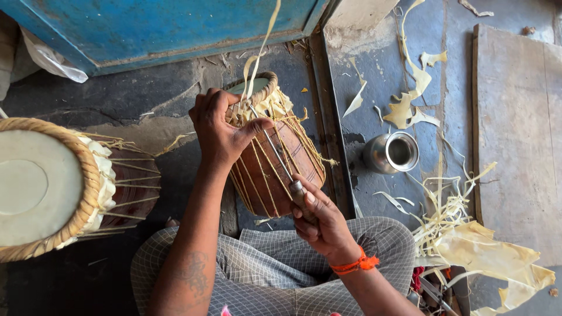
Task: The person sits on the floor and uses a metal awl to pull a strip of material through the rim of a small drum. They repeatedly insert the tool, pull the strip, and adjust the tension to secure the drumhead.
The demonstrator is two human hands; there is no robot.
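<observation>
Wooden drum [275, 167] rim gripped by left hand [219, 131]; right hand [319, 222] fingers clench awl [281, 161].

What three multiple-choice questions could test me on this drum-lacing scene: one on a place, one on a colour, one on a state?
1. Where is the metal cup?
A. On the floor beside the small drum
B. On the person's lap
C. On top of the big drum

2. What colour is the band on the right hand's wrist?
A. Green
B. Orange
C. White

3. What is the right hand doing?
A. Lying open
B. Gripping a thin metal tool
C. Holding the cup

Answers: 1 A, it stands on the stone floor; 2 B, bright orange; 3 B, fingers wrap its handle while the left hand steadies the drum's rim.
</observation>
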